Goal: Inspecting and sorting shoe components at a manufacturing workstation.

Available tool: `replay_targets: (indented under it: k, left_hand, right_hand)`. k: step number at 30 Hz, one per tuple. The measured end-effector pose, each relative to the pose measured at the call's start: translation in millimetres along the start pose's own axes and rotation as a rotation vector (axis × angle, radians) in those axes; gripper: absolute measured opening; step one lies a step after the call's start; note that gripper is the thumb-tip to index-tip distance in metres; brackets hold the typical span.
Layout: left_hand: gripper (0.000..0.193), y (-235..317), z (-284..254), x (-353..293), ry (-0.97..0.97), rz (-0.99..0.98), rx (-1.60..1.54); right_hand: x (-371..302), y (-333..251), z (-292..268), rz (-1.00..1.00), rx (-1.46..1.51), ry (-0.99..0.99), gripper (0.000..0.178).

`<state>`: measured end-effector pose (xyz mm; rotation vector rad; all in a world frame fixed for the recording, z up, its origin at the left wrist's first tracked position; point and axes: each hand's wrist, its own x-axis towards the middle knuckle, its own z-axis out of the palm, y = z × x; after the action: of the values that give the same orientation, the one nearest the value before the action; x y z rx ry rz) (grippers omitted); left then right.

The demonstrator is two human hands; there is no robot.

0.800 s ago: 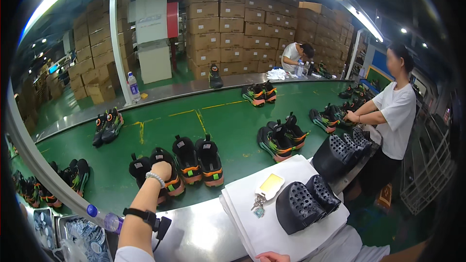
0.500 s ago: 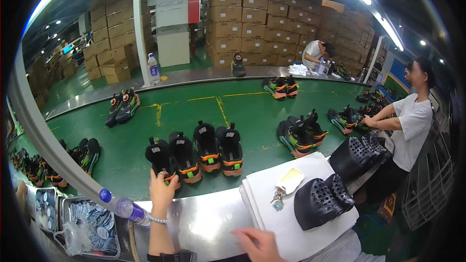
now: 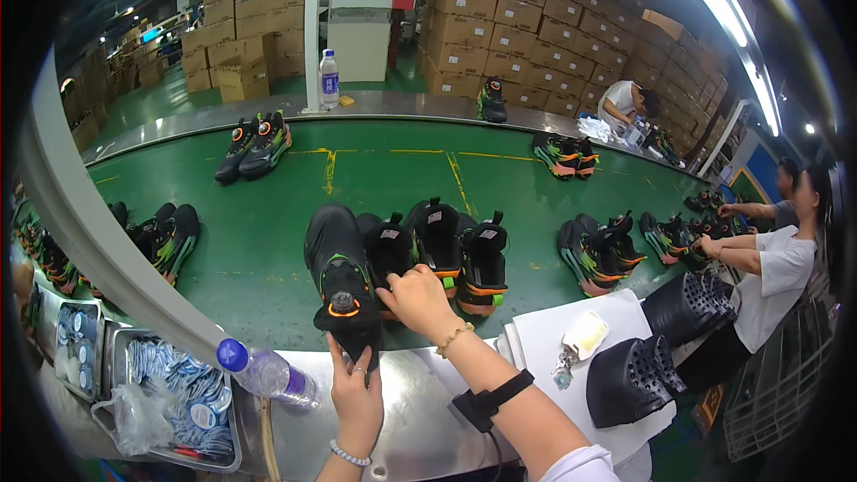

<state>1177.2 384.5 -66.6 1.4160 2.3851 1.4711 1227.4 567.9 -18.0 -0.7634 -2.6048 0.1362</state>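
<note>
A black sneaker [image 3: 337, 245] with orange and green trim is tilted, its toe pointing away. My left hand [image 3: 357, 393], wearing a beaded bracelet, is closed round its heel. My right hand [image 3: 420, 305] is beside it, with bent fingers over the heel of a second black sneaker [image 3: 386, 241]. Those fingers partly hide that heel, so their exact hold is hard to see. Directly right of it stand a third sneaker [image 3: 436, 236] and a fourth sneaker [image 3: 482, 259], heels towards me.
A water bottle [image 3: 268, 375] lies on the metal edge beside a metal tray [image 3: 234, 446] of blue-and-white tags. Black perforated clogs [image 3: 625, 379] rest on white sheets [image 3: 536, 339]. More sneakers [image 3: 600, 254] stand on the green belt [image 3: 268, 241]. A co-worker [image 3: 772, 277] handles sneakers at right.
My left hand has lifted and turned the leftmost sneaker, now gripping its heel. My right hand has moved up from the lower edge to the neighbouring sneaker. The view has shifted.
</note>
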Motion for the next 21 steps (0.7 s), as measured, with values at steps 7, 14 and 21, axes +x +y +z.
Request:
replay_targets:
  k: [7,14,21]
  left_hand:
    - [0.031,10,10,17,0.032,-0.065,-0.132]
    - [0.029,-10,15,82,-0.033,-0.146,-0.076]
    - [0.041,-41,30,42,0.154,-0.266,-0.873]
  right_hand:
    - [11,-1,-3,0.080,-0.221,-0.149,0.027]
    - [0,13,-15,0.097,-0.022,-0.101,0.034]
    - [-7,-29,-27,-0.060,0.036,-0.517,0.061]
